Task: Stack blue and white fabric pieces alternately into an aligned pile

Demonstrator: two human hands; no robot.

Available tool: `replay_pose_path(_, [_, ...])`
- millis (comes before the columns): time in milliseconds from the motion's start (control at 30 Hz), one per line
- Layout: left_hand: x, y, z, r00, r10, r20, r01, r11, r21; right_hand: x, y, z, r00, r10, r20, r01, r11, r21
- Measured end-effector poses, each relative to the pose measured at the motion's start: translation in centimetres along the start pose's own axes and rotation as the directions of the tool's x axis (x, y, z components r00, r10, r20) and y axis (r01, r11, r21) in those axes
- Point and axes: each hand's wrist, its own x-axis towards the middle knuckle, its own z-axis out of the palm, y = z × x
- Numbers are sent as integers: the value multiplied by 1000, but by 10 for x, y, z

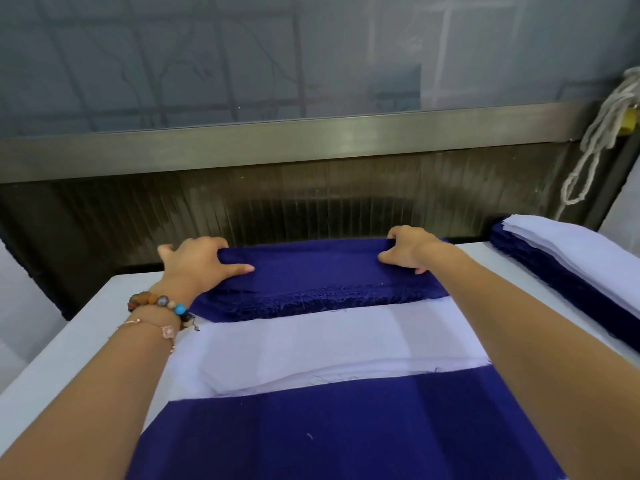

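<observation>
Grey translucent pane (242, 57) across the upper field, bounded below by a metal rail (311, 140) and a dark ribbed panel (311, 202).

White bench (79, 327) filling the lower field, carrying the fabric in three bands running left to right.

Near blue piece (346, 431) closest to the viewer, spread flat.

White piece (329, 337) in the middle band, its frayed near edge lying over the near blue piece.

Far blue piece (311, 271) at the back edge of the bench, its frayed near edge overlapping the white piece, its far edge lifted into a fold.

Side pile (571, 258) of blue and white layers on the bench at the far right, apart from the spread pieces.

Left grip (197, 261) closed on the far blue piece at its far left corner, fingers curled over the edge, thumb laid along the cloth.

Right grip (408, 249) closed on the same piece at its far right corner, fingers curled round the fold.

Pale rope (595, 143) hanging in loops at the upper right.

Beaded bracelet (159, 303) and thin chain bracelet (152, 325) on the left wrist.
</observation>
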Motion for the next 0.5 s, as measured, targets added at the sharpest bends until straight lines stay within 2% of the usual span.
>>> replay_pose_path(100, [-7,-14,-3,996,-88,29,92,984,-153,-3,26,-9,991,109,-75,-108,994,24])
replay_pose_path(167, [-13,-23,-5,998,-63,-13,56,946,-319,-5,43,-14,983,145,-116,-142,989,40])
replay_pose_path(267, [-25,-28,-10,993,-16,-120,-50,850,-525,-9,62,-18,965,177,-195,-185,982,-24])
replay_pose_path(367, [-32,-26,-14,973,-69,-222,-88,774,-627,-17,71,-17,934,236,-268,-253,967,-30])
replay_pose_path(433, [-30,-28,-15,980,-113,-164,-25,748,-663,-20,72,-14,929,228,-292,-239,971,-4])
replay_pose_path(500, [-28,-32,-9,993,-117,-18,76,743,-665,-22,72,-9,928,218,-303,-213,976,52])
